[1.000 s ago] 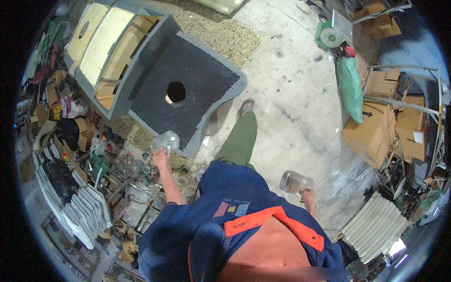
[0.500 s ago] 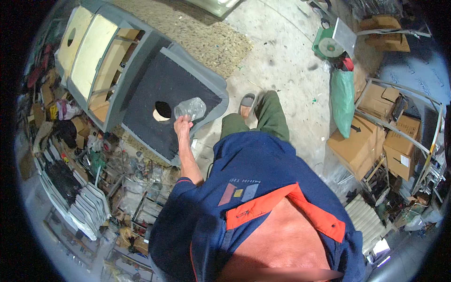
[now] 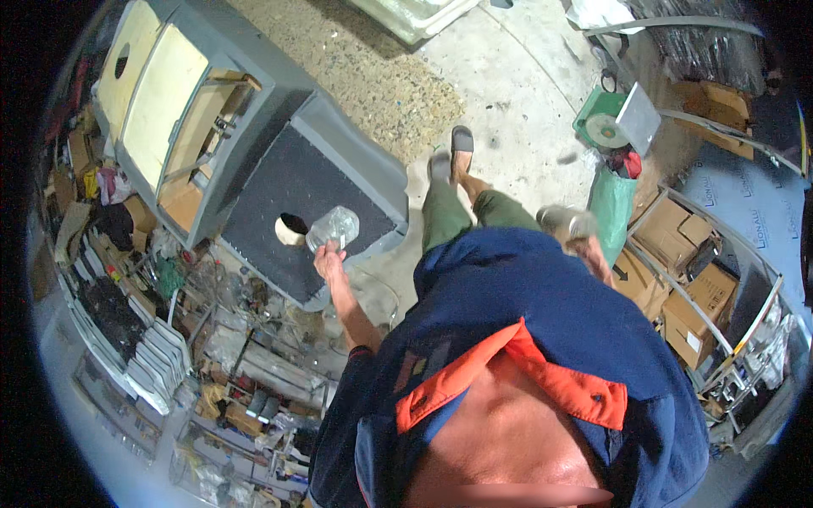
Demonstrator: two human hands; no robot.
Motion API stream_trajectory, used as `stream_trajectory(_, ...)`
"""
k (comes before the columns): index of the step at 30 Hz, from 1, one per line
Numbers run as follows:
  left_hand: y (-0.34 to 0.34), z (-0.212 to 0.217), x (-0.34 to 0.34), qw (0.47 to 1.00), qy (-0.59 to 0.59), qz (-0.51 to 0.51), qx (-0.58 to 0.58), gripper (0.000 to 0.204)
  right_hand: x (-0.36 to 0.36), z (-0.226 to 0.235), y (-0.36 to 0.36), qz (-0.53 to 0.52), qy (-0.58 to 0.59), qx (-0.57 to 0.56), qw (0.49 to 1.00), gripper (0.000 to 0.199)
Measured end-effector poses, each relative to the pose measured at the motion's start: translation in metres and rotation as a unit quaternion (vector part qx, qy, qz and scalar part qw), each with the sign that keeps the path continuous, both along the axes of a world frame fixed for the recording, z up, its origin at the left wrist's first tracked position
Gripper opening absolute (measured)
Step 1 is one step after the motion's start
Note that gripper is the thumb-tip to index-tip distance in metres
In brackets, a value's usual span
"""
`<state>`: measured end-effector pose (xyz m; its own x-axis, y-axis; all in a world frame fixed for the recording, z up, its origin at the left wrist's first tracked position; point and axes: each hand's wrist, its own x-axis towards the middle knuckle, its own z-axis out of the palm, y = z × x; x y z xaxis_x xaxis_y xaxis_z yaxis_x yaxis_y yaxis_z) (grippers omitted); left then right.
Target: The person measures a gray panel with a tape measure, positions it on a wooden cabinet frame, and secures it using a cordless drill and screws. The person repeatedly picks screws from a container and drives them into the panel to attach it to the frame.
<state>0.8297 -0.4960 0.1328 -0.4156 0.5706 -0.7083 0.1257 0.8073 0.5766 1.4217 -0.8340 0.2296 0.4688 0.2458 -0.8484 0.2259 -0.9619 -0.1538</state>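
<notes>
My left hand (image 3: 330,259) grips the near end of a clear plastic jar (image 3: 339,225). The jar is tilted over a dark panel (image 3: 262,190), just right of the round hole (image 3: 291,229) in it. No contents can be made out inside. On the other side of my body, my right hand (image 3: 594,254) is closed around a pale, see-through, jar-like container (image 3: 569,222). Motion smears that container, and part of the hand is hidden by my shirt. It hangs beside my right leg, near the green sack (image 3: 611,201).
A grey cabinet-like frame (image 3: 246,110) with cream panels stands beside the dark panel. A green dial scale (image 3: 603,120) and cardboard boxes (image 3: 682,233) are at the right. Stacked grey pieces (image 3: 161,364) and mixed scrap lie lower left. A pale tub (image 3: 419,19) sits at the far edge.
My right hand has come into view at the right with a container. My feet and legs have shifted. The left hand still holds its jar near the hole.
</notes>
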Motion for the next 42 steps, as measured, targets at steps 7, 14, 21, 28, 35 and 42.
stream_trajectory(7, 0.054, 0.044, 0.009, 0.985, -0.007, 0.111, 0.130, 0.024, 0.065, 0.003, 0.216, 0.214, -0.095, -0.057, 0.971, 0.029)
stream_trajectory(14, 0.224, 0.066, -0.007, 0.940, 0.018, 0.190, 0.284, 0.020, 0.016, -0.004, 0.497, 0.352, -0.090, 0.143, 0.921, 0.032)
stream_trajectory(21, 0.505, 0.028, -0.063, 0.930, 0.219, 0.132, 0.262, 0.024, -0.147, 0.001, 0.833, 0.513, 0.008, 0.271, 0.814, 0.021)
stream_trajectory(28, 0.762, -0.081, -0.204, 0.893, 0.368, -0.030, 0.257, 0.014, -0.353, -0.016, 1.126, 0.753, 0.098, 0.316, 0.569, 0.016)
stream_trajectory(35, 0.892, -0.138, -0.271, 0.862, 0.417, -0.096, 0.272, 0.037, -0.518, -0.092, 1.255, 0.733, 0.007, 0.411, 0.542, 0.032)
stream_trajectory(42, 0.831, -0.045, -0.130, 0.894, 0.191, 0.221, 0.341, 0.027, -0.460, -0.082, 1.293, 0.647, 0.146, 0.463, 0.588, 0.064)
